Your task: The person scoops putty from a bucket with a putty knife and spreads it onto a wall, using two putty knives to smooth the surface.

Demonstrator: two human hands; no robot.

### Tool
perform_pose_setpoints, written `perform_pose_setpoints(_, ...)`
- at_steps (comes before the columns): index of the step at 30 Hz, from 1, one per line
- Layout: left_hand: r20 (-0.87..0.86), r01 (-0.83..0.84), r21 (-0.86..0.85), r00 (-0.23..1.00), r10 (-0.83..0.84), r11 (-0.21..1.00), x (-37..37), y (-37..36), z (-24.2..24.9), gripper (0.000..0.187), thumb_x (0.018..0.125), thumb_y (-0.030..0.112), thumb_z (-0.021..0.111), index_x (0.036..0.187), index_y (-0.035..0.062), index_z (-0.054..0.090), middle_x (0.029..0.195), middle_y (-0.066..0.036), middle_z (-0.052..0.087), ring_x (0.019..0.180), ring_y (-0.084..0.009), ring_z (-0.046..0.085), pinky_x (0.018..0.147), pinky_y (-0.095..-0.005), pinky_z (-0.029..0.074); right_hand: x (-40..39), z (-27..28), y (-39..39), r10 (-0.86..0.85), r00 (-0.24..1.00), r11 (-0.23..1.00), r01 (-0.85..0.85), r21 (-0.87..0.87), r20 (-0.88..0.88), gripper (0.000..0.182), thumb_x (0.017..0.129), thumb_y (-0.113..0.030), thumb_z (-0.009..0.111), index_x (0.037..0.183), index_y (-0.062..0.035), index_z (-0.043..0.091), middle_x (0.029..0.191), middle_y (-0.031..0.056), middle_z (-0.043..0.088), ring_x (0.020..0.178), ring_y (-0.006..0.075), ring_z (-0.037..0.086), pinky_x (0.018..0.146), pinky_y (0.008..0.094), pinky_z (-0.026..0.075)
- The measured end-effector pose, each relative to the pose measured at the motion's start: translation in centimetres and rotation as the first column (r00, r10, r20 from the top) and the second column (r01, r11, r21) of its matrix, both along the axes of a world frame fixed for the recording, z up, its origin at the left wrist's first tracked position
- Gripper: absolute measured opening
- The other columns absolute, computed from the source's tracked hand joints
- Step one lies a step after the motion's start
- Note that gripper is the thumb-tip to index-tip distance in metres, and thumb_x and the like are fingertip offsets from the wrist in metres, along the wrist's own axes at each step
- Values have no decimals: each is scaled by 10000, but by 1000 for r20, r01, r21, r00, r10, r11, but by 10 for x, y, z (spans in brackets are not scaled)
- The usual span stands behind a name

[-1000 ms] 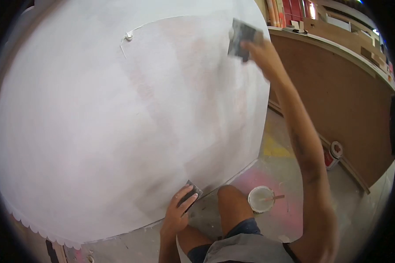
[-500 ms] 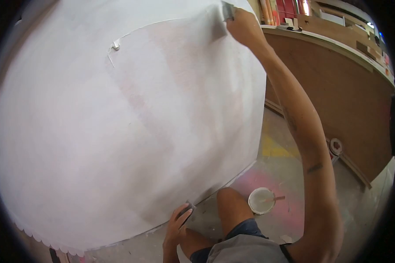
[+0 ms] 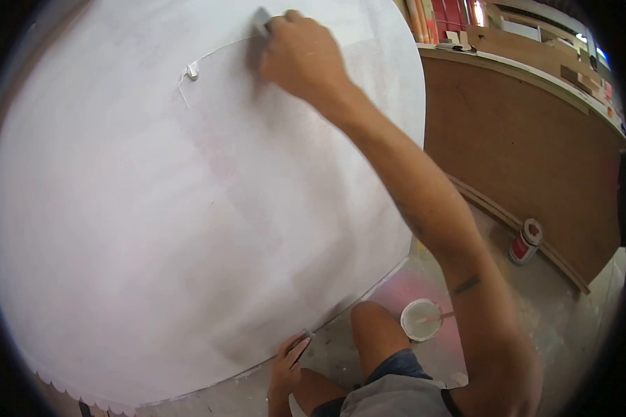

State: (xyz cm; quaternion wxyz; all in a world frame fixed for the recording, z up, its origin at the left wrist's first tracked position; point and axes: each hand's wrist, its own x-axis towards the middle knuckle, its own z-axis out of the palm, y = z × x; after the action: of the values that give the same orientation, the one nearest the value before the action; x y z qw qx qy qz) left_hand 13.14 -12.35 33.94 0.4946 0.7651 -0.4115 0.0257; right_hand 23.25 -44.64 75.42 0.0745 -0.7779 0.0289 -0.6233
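A large white panel (image 3: 139, 229) fills the left and middle of the view, with faint pinkish patches. Near its top, my right hand (image 3: 302, 55) is closed round a grey flat scraper (image 3: 261, 21), whose blade is against the surface. Left of that hand, a small lump of white paste (image 3: 192, 71) sits on a thin curved ridge. Down at the panel's lower edge, my left hand (image 3: 285, 365) holds a small dark flat object (image 3: 300, 346) between its fingers; what it is cannot be made out.
On the floor by my knee stands a white bucket (image 3: 421, 320) with a stick in it. Farther right are a paint can (image 3: 526, 242) and a brown wooden board (image 3: 522, 146). Wood pieces (image 3: 535, 55) lie behind the board's top edge.
My right hand and the scraper have swept left across the top of the panel, towards the paste. My left hand has stayed low near the panel's edge.
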Motion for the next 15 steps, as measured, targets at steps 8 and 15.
perform_pose_setpoints(8,-14,-39,-59,999,39,997,-12,-6,5,482,800,-141,501,1230,26,640,1322,-175,559,1210,-337,564,1027,-398,449,15,-10,108,207,962,961,-166,-221,179,133,735,-71,630,809,39,640,866,185,604,810,323,602,641,411,547)
perform_pose_setpoints(15,-120,-88,-152,990,70,984,-13,-2,-18,553,740,-139,474,1250,14,622,1322,-177,562,1255,-333,525,1076,-406,395,22,-41,134,222,973,892,-177,-417,61,74,721,-37,631,758,27,621,832,155,558,800,282,573,519,318,525)
